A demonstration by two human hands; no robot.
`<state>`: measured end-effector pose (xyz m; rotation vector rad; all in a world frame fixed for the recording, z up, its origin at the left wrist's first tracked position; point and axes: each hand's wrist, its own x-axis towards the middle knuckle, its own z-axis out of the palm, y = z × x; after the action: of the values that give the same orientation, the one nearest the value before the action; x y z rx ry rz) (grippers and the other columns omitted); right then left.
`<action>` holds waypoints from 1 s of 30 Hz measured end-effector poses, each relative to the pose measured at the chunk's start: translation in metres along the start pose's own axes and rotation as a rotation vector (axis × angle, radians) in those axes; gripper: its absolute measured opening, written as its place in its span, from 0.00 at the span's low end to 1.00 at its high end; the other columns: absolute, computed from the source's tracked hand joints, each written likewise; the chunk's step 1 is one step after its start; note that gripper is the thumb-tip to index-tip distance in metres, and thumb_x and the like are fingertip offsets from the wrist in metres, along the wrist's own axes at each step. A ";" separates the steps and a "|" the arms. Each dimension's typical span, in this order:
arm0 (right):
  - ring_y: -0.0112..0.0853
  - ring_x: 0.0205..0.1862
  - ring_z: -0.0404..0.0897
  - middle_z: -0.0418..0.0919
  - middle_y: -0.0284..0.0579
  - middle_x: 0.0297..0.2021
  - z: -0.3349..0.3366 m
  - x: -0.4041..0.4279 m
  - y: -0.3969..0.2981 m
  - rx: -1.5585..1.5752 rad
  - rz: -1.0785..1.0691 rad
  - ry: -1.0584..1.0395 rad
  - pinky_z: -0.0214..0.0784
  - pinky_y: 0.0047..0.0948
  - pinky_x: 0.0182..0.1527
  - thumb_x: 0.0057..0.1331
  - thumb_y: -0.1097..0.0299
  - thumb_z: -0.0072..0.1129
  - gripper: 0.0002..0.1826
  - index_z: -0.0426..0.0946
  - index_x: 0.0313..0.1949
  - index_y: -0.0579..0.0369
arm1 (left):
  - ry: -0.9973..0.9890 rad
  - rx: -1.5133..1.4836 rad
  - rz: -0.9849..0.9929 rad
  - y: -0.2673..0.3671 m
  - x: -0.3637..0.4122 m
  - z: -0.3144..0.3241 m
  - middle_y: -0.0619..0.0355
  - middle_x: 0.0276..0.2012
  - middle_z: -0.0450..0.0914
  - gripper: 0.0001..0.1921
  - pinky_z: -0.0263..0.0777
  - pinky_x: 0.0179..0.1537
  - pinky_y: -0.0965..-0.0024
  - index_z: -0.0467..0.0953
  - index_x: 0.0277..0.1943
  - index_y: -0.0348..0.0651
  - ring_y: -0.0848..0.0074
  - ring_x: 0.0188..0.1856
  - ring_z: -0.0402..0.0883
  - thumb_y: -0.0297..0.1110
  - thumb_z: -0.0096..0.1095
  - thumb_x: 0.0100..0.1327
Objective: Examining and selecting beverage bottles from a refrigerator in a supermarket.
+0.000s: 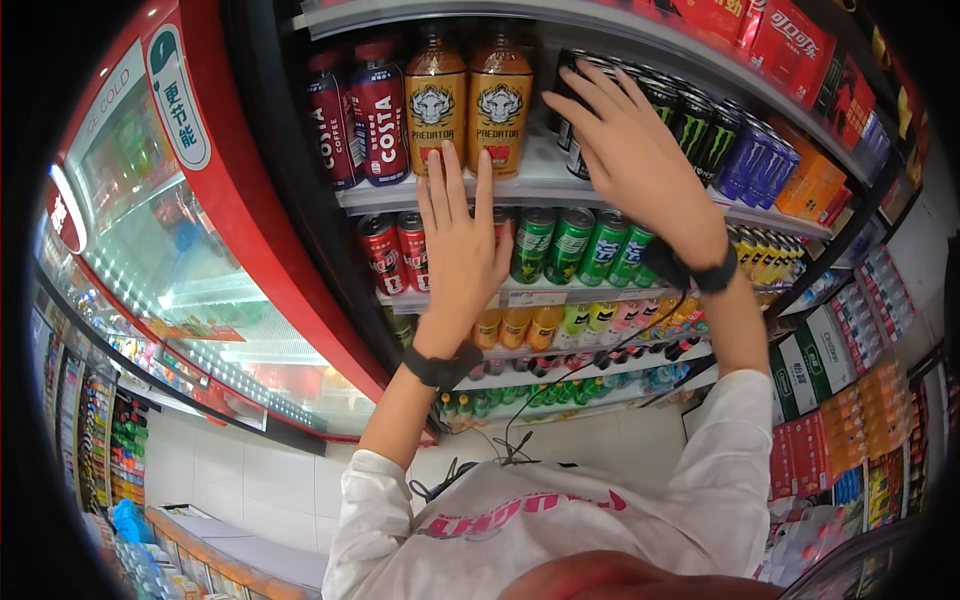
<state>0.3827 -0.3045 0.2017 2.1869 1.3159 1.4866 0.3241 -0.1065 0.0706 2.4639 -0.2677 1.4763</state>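
Note:
My left hand [459, 247] has its fingers spread, with the fingertips at the lower front of two Predator drink bottles [435, 105] on the upper shelf. It holds nothing. My right hand [637, 150], fingers apart, is raised in front of black Monster energy drink cans [697, 127]; whether its fingertips touch a can is unclear. Costa Coffee bottles [384, 124] stand left of the Predator bottles. Red cola cans [381, 251], partly hidden by my left hand, and green cans [574, 244] stand on the shelf below. Black bands are around both wrists.
A red-framed glass-door cooler [277, 247] stands at the left. Purple cans [754, 169] and an orange carton [810, 184] are farther right on the upper shelf. Lower shelves hold bottles [517, 326]. A dark cable [592, 352] hangs near my right wrist. Stacked drink packs [862, 420] stand at the right.

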 end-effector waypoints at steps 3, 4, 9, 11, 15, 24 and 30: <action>0.55 0.72 0.69 0.72 0.58 0.67 -0.032 -0.032 -0.039 0.458 0.149 0.023 0.61 0.53 0.74 0.63 0.81 0.58 0.23 0.77 0.59 0.60 | 0.074 -0.163 0.007 0.003 -0.007 -0.022 0.32 0.77 0.55 0.41 0.57 0.75 0.46 0.60 0.78 0.39 0.41 0.77 0.57 0.27 0.69 0.63; 0.54 0.70 0.71 0.73 0.57 0.66 -0.034 -0.049 -0.050 0.581 0.200 0.027 0.66 0.50 0.71 0.64 0.79 0.60 0.21 0.78 0.58 0.58 | 0.048 -0.274 -0.003 0.003 -0.013 -0.029 0.35 0.73 0.63 0.35 0.63 0.71 0.50 0.66 0.74 0.37 0.44 0.73 0.65 0.24 0.67 0.63; 0.46 0.61 0.82 0.83 0.51 0.57 -0.037 -0.135 -0.097 1.274 0.394 -0.084 0.71 0.42 0.64 0.68 0.81 0.58 0.17 0.83 0.55 0.59 | -0.109 -0.572 -0.065 0.009 -0.033 -0.059 0.42 0.59 0.82 0.20 0.74 0.62 0.60 0.79 0.60 0.31 0.55 0.60 0.83 0.18 0.64 0.64; 0.41 0.57 0.84 0.85 0.47 0.54 -0.019 -0.167 -0.113 1.562 0.584 -0.178 0.74 0.38 0.60 0.71 0.78 0.58 0.14 0.83 0.55 0.58 | -0.075 -0.568 0.000 0.016 -0.030 -0.059 0.43 0.56 0.83 0.19 0.76 0.59 0.62 0.80 0.56 0.29 0.54 0.56 0.84 0.15 0.65 0.61; 0.37 0.55 0.84 0.86 0.46 0.53 0.008 -0.214 -0.136 1.510 0.802 -0.247 0.74 0.35 0.57 0.73 0.77 0.57 0.12 0.83 0.53 0.60 | -0.097 -0.564 0.005 0.031 -0.021 -0.047 0.42 0.59 0.82 0.22 0.75 0.61 0.62 0.79 0.60 0.31 0.56 0.59 0.84 0.15 0.64 0.62; 0.38 0.51 0.85 0.87 0.47 0.47 0.027 -0.231 -0.136 1.591 0.789 -0.173 0.74 0.35 0.54 0.73 0.76 0.57 0.10 0.84 0.50 0.61 | -0.115 -0.738 0.034 0.077 0.059 0.024 0.36 0.74 0.65 0.36 0.63 0.72 0.55 0.56 0.77 0.27 0.53 0.74 0.68 0.29 0.64 0.71; 0.41 0.51 0.85 0.87 0.48 0.48 0.036 -0.249 -0.126 1.558 0.837 -0.216 0.75 0.36 0.55 0.74 0.75 0.56 0.11 0.83 0.51 0.60 | -0.114 -0.615 -0.066 0.084 0.082 0.064 0.28 0.67 0.68 0.39 0.66 0.69 0.56 0.53 0.74 0.19 0.47 0.68 0.73 0.34 0.64 0.72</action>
<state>0.3158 -0.4050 -0.0526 3.9788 1.8448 -0.1174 0.3919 -0.2083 0.1250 2.0291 -0.5618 1.0253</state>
